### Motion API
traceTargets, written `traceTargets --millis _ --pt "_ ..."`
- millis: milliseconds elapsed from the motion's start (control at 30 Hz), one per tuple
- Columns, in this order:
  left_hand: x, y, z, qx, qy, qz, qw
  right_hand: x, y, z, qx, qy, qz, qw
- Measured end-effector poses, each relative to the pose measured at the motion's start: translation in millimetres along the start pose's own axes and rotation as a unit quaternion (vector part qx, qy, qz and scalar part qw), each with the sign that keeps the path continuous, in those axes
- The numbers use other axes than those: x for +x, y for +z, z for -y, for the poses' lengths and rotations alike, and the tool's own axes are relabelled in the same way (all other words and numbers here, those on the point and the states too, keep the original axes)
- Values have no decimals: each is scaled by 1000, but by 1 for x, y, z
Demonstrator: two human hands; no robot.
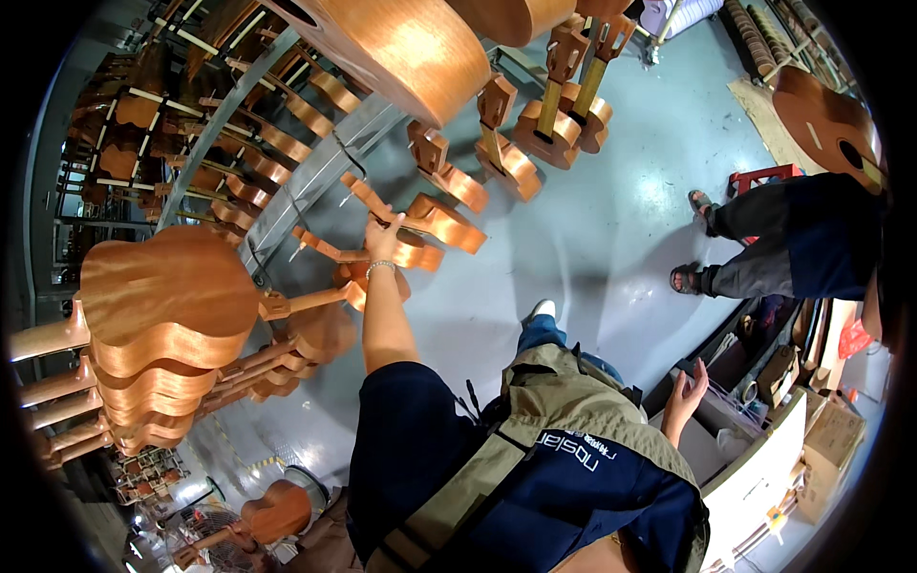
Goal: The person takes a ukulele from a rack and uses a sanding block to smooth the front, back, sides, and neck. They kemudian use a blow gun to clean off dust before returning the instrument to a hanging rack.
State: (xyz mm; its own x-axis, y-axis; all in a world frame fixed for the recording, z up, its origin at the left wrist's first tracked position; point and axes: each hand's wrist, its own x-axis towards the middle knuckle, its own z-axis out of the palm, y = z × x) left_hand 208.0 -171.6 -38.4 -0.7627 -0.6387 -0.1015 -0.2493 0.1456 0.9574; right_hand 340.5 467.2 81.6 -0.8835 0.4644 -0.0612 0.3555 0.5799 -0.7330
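My left hand [383, 239] reaches forward to the hanging row and is closed around the neck of a small wooden ukulele [447, 225], whose body points away to the right. Just nearer, another ukulele [417, 253] hangs close beside my wrist. Beyond the held one are more ukuleles, one [461, 187] by the rail and another [513, 170] farther off. My right hand [684, 392] is raised at my right side, holding nothing, its fingers apart.
A metal rail [325, 162] runs behind the row. Guitar bodies [162, 296] hang stacked at left; a larger one [411, 57] overhangs the top. A person [774, 239] stands at right by a red stool [764, 178]. Cardboard boxes [829, 444] sit at lower right.
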Motion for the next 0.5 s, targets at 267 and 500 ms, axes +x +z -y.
traceTargets --millis 267,500 --pt "-54 -27 -52 -118 -66 -24 991 -36 11 -10 21 13 35 999" --pt "-99 -15 -74 -62 -9 123 990 -68 7 -21 21 27 22 999"
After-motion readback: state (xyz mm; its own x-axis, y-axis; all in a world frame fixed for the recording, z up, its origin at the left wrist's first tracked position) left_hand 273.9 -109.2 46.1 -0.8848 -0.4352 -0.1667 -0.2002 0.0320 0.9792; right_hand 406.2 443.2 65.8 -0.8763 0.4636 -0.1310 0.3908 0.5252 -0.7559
